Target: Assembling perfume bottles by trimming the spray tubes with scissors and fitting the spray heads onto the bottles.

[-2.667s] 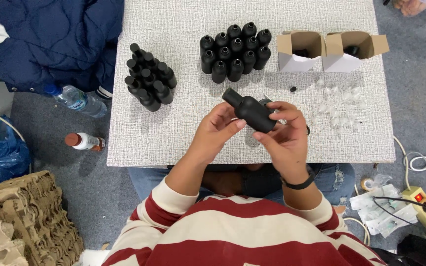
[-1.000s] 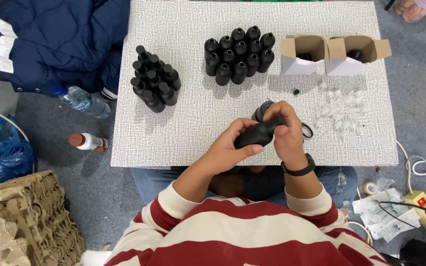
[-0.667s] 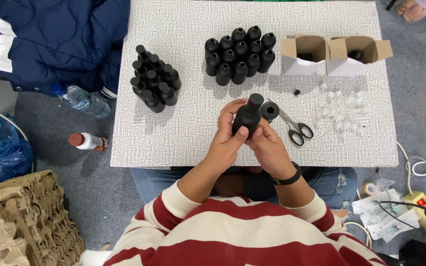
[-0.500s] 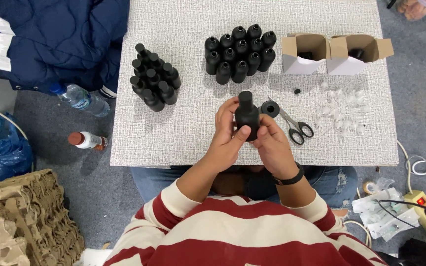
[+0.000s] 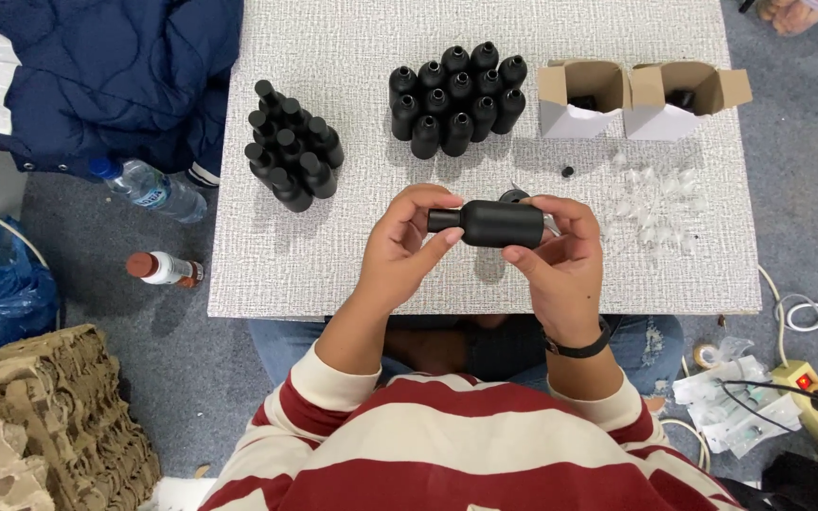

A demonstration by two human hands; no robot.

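Matte black bottle [image 5: 496, 223] — upright half a second ago, now horizontal above the table [image 5: 333, 255], cap pointing left. Left hand [image 5: 409, 248] pinches the cap; right hand [image 5: 560, 260] wraps the round body. Textured grey tabletop; clustered black bottles [image 5: 456, 112] — smooth, cylindrical — behind.

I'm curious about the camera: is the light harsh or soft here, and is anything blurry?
Head view: soft, even light; the black bottle in the left hand and right hand casts a faint shadow on the white table; everything sharp, no glare.
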